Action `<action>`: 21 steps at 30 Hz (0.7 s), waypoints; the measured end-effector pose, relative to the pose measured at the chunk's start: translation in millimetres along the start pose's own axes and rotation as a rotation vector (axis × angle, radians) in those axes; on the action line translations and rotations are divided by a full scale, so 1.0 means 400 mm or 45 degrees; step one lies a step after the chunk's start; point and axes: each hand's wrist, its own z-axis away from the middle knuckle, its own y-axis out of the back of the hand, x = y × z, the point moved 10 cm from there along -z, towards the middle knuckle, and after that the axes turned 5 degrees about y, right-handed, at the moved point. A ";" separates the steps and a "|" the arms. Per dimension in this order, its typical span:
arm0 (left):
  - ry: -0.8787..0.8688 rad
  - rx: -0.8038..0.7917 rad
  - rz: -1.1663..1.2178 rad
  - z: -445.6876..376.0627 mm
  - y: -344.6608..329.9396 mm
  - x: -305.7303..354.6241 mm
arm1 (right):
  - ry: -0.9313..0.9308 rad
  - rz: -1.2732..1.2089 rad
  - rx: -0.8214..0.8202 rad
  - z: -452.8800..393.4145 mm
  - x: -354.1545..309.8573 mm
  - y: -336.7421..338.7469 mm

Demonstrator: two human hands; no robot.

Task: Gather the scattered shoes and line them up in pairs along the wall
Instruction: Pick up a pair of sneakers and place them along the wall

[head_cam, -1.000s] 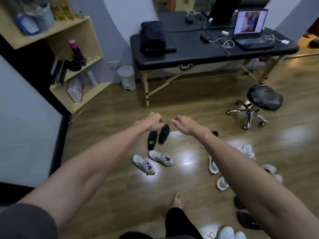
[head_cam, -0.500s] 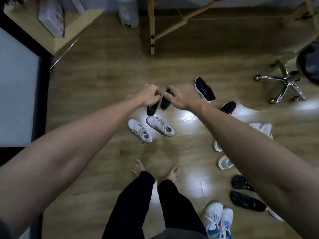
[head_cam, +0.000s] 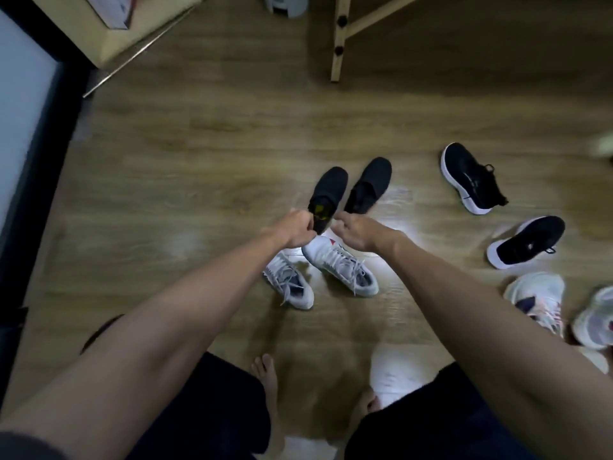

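Note:
Two black slip-on shoes lie side by side on the wooden floor, the left one [head_cam: 328, 194] and the right one [head_cam: 370, 184]. My left hand [head_cam: 295, 229] pinches the heel of the left black shoe. My right hand [head_cam: 351, 229] grips the heel of the right black shoe. Just below my hands lie two white laced sneakers [head_cam: 341, 270], partly under my wrists. Two black sneakers with white soles [head_cam: 471, 177] lie apart at the right. Pale sneakers [head_cam: 537, 300] sit at the right edge.
A wooden table leg [head_cam: 338, 44] stands at the top centre, a white bin [head_cam: 287, 5] beside it. A pale shelf unit [head_cam: 109, 31] is at the top left, with a dark-framed panel [head_cam: 30, 104] along the left. My bare feet [head_cam: 265, 373] are below.
I have bent lower and the view has tilted down towards the floor. Both hands have come down onto the heels of the black slip-on shoes.

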 end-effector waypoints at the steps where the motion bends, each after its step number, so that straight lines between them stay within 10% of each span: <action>1: 0.009 -0.017 -0.035 -0.037 -0.051 -0.021 | -0.002 0.014 -0.001 -0.042 0.027 -0.034; 12: 0.210 -0.601 -0.624 -0.286 -0.476 -0.272 | -0.041 0.290 -0.167 -0.330 0.261 -0.329; 21: 0.300 -0.443 -0.828 -0.295 -0.534 -0.305 | -0.190 0.584 -0.506 -0.296 0.296 -0.386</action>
